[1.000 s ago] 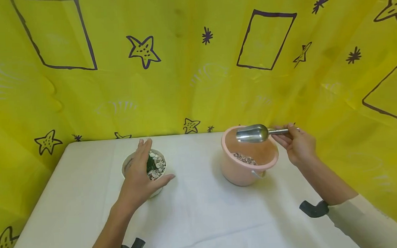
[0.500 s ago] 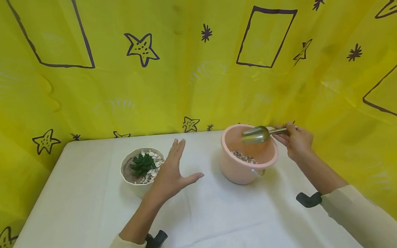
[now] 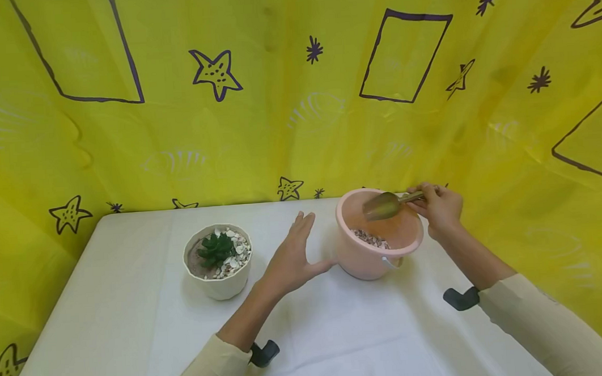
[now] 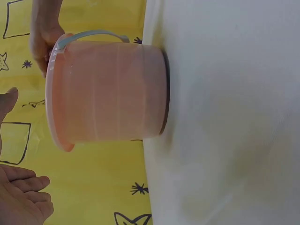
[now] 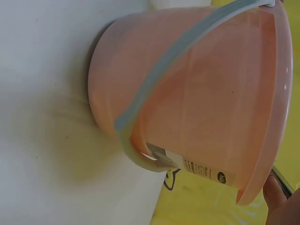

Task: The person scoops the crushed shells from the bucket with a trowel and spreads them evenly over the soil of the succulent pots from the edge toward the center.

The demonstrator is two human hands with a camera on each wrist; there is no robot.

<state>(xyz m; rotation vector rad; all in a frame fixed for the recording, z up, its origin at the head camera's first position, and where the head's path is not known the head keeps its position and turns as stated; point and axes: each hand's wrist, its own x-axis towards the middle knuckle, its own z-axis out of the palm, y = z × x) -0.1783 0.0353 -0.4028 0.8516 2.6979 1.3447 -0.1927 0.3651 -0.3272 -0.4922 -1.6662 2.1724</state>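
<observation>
A metal scoop is tilted over the mouth of a pink bucket, and my right hand grips its handle at the bucket's right rim. Small pebbles lie inside the bucket. My left hand is close to the bucket's left side, thumb spread from straight fingers, holding nothing. In the left wrist view, part of the left hand shows beside the bucket. The right wrist view shows the right hand at the rim with a sliver of the scoop handle.
A cream pot with a green succulent and white stones stands on the left of the white-covered table. The bucket's pale handle hangs down its side. A yellow patterned curtain rises behind the table.
My left hand has moved right, away from over the succulent pot to beside the bucket. The right hand has shifted slightly left, and the scoop has tipped further toward the bucket's inside.
</observation>
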